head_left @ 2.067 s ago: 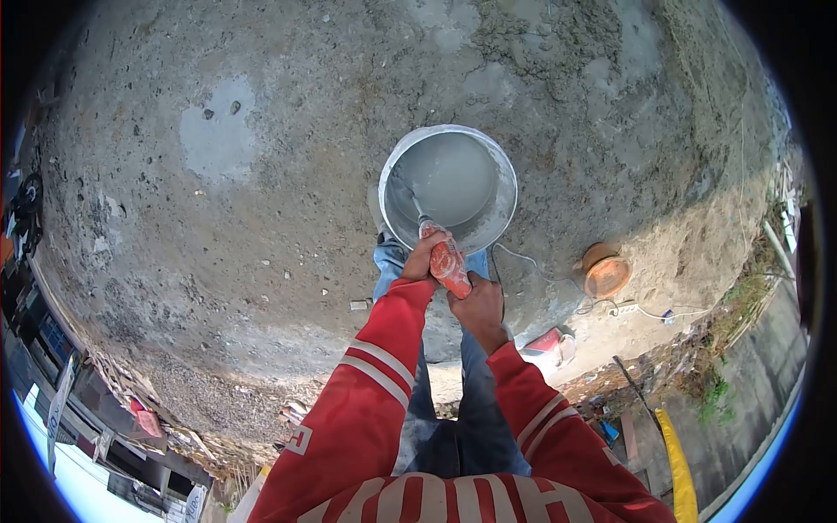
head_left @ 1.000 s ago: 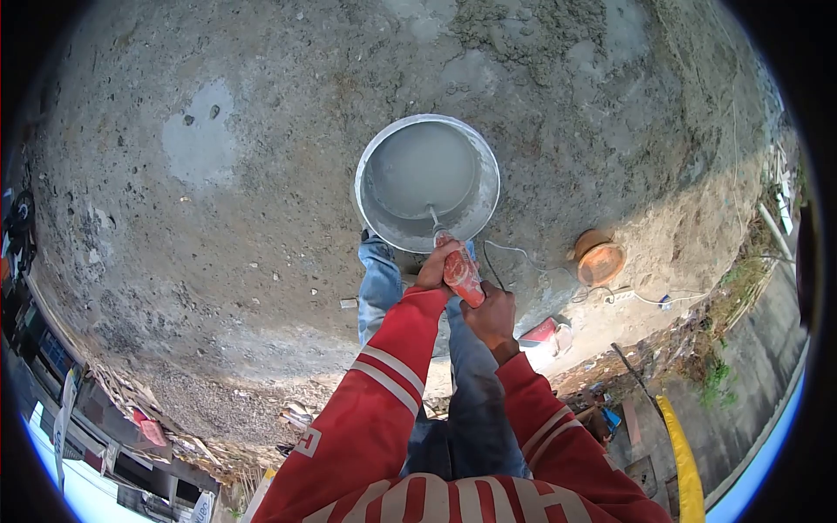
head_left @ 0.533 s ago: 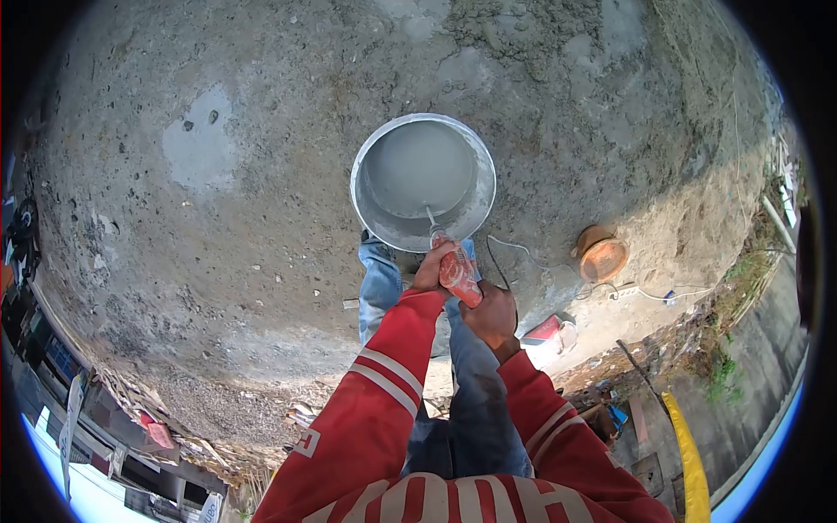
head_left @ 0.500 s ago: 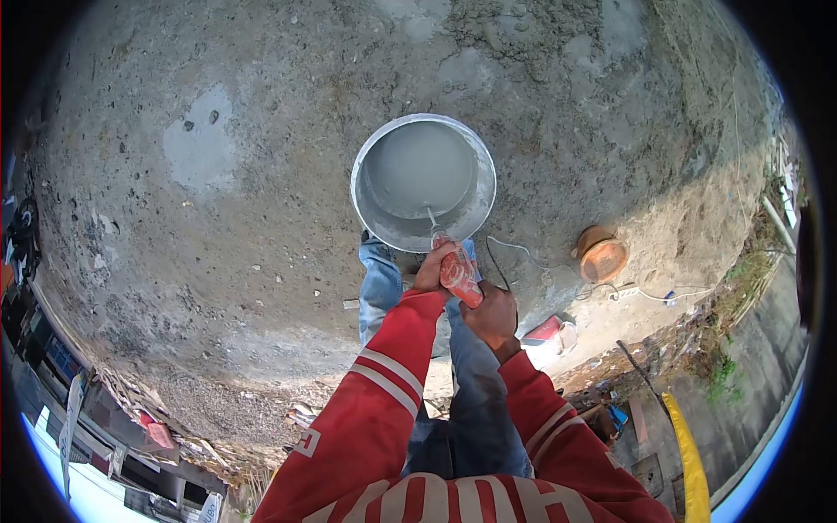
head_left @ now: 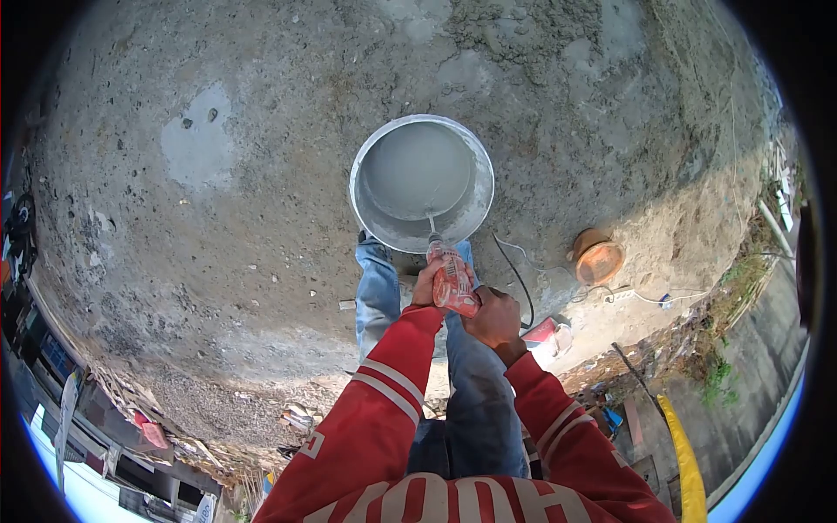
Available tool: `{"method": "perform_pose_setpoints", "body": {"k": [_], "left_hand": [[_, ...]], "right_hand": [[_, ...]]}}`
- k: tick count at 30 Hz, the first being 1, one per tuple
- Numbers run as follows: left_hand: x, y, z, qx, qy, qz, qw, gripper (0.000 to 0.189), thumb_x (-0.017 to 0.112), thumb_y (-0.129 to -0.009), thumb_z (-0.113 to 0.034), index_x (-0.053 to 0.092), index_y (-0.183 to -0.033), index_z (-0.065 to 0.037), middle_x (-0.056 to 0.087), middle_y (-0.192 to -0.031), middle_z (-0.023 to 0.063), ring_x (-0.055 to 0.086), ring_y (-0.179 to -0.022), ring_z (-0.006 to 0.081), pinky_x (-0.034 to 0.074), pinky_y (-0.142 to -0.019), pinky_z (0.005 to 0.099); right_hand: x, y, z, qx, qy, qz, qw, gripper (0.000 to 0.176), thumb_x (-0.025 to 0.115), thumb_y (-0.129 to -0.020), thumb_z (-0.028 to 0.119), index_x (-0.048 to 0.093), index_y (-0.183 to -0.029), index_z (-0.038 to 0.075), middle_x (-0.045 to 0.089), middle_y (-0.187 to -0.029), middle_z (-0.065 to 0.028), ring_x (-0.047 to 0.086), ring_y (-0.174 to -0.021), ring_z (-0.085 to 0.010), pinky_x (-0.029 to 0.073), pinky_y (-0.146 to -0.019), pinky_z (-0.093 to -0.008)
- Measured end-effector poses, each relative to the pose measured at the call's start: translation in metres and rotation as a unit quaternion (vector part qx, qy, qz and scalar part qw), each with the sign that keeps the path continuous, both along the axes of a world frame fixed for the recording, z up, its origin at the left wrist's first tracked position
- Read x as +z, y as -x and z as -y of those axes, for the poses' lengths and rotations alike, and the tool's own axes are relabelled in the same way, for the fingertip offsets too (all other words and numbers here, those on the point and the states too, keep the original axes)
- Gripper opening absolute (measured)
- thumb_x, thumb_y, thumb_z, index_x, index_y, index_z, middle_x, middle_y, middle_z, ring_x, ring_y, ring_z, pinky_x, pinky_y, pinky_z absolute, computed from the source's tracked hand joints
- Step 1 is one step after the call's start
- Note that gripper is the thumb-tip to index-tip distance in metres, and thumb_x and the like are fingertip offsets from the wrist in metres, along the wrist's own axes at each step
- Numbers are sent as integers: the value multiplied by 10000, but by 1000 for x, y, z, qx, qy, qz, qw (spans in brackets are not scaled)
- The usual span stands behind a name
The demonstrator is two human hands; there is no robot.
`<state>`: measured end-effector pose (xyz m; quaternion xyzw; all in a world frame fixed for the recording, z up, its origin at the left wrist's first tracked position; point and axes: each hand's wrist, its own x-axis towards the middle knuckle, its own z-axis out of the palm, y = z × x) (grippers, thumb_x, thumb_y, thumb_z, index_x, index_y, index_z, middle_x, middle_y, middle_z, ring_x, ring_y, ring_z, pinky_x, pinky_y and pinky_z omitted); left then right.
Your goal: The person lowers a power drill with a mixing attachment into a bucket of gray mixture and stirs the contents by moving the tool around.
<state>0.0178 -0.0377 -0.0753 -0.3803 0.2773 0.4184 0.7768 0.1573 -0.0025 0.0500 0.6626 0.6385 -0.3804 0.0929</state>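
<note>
A red power drill [head_left: 453,283], smeared with grey, is between my hands. My left hand [head_left: 425,284] is closed around the side of its front body. My right hand [head_left: 495,319] is wrapped round the handle at the rear, with the fingers partly hidden. From the drill's chuck a thin metal rod [head_left: 431,223] runs down into grey, wet mix [head_left: 417,170]. The mix lies in a round bucket [head_left: 479,206] with a whitish, splashed rim. The rod's lower end is hidden in the mix.
My legs in jeans [head_left: 377,283] stand close against the bucket. A black cord [head_left: 520,281] curves right of the drill. Farther right are an orange-brown round pot [head_left: 600,261], a white power strip [head_left: 621,295] and a red-and-white bag [head_left: 547,338]. Rough, stony ground surrounds the bucket.
The drill has turned slightly, its rear end shifting a little, and both hands have moved with it. More of the black cord shows at the right. The rod stays in the mix.
</note>
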Motion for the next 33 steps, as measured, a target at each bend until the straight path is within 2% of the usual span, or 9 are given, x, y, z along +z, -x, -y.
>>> {"method": "perform_pose_setpoints", "body": {"k": [6, 13, 15, 17, 20, 23, 25, 30, 33], "left_hand": [[10, -9, 8, 8, -11, -8, 1000, 476, 681, -929, -301, 548, -1260, 15, 664, -1067, 199, 675, -978, 330, 572, -907, 472], [5, -5, 15, 6, -21, 12, 1000, 512, 680, -936, -306, 541, -1284, 42, 665, -1075, 193, 670, -992, 327, 567, -932, 470], [6, -7, 21, 2, 10, -1, 1000, 372, 664, -965, -254, 570, -1230, -10, 671, -1060, 181, 689, -978, 345, 575, -915, 496], [4, -13, 29, 3, 18, 13, 1000, 382, 665, -968, -260, 566, -1243, -13, 670, -1061, 181, 689, -977, 345, 577, -912, 495], [2, -24, 27, -1, 24, 29, 999, 392, 668, -972, -262, 558, -1261, -22, 667, -1064, 181, 688, -980, 345, 580, -909, 493], [2, -39, 24, 4, 14, 17, 1000, 452, 670, -966, -265, 532, -1299, 7, 657, -1104, 201, 674, -1024, 360, 564, -945, 505], [2, -51, 20, 15, 0, 7, 1000, 514, 671, -959, -273, 509, -1332, 41, 649, -1143, 221, 663, -1065, 374, 546, -983, 518], [6, -73, 5, 29, 16, -1, 999, 439, 649, -981, -247, 525, -1324, -3, 651, -1097, 219, 667, -1041, 369, 561, -957, 501], [5, -81, 0, 18, 3, -14, 1000, 413, 656, -981, -246, 537, -1306, -21, 654, -1087, 202, 677, -1014, 351, 571, -940, 494]], "right_hand": [[-1, -9, 10, -7, 1, 3, 1000, 285, 823, -727, 280, 690, -854, 63, 737, -846, -166, 734, -749, -400, 597, -685, -491], [6, -5, 11, 30, 32, 14, 999, 328, 791, -753, 274, 668, -965, 56, 736, -900, -200, 745, -770, -399, 606, -693, -510], [6, -7, 15, 23, 40, 5, 999, 339, 788, -754, 271, 664, -984, 54, 734, -907, -203, 743, -777, -402, 606, -697, -510], [6, -15, 22, 29, 28, -27, 999, 360, 782, -754, 270, 656, -1010, 50, 732, -902, -194, 737, -773, -406, 603, -683, -501], [7, -22, 18, 0, -5, -40, 999, 330, 820, -751, 302, 631, -865, 57, 702, -815, -171, 712, -717, -417, 582, -642, -500], [12, -34, 6, 13, -18, -53, 998, 324, 829, -734, 282, 618, -837, 59, 693, -794, -165, 708, -710, -416, 571, -618, -489], [2, -47, 11, 17, -28, -50, 998, 306, 823, -732, 264, 617, -831, 60, 691, -788, -160, 707, -707, -413, 570, -612, -483], [-14, -77, 11, 35, -56, -86, 994, 254, 791, -719, 191, 602, -827, 60, 667, -759, -148, 685, -673, -407, 561, -591, -476], [-18, -89, 7, 59, -43, -90, 993, 308, 788, -720, 246, 621, -892, 53, 670, -779, -139, 705, -708, -389, 579, -620, -478]]}}
